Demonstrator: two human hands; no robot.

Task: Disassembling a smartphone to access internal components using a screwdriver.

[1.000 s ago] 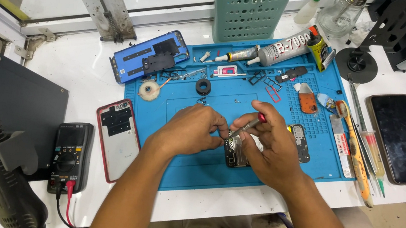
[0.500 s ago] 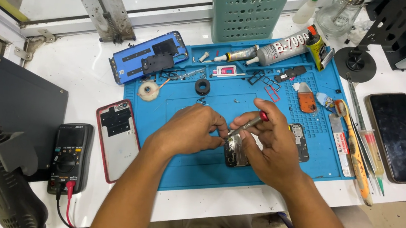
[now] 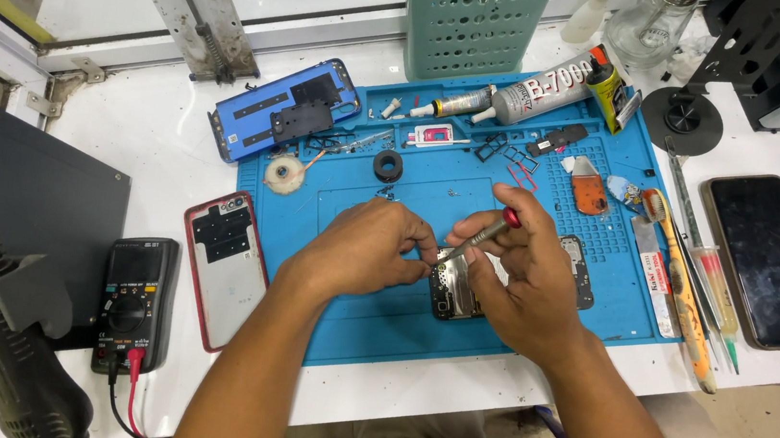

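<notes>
From the head camera, looking down, the opened phone [image 3: 456, 289] lies at the centre of the frame on the blue work mat [image 3: 340, 325], mostly hidden under both hands. The left hand [image 3: 370, 246] curls down on its near edge, fingertips pinning it flat. The right hand [image 3: 526, 280] is closed around a slim red-capped screwdriver [image 3: 480, 238], tip angled down into the exposed insides. That phone looks light, stiff and thin, and I judge it fragile with the back off; better held by the frame edges than the bare board. Tubes of glue [image 3: 549, 86] lie at upper right, a multimeter [image 3: 132, 303] at lower left.
</notes>
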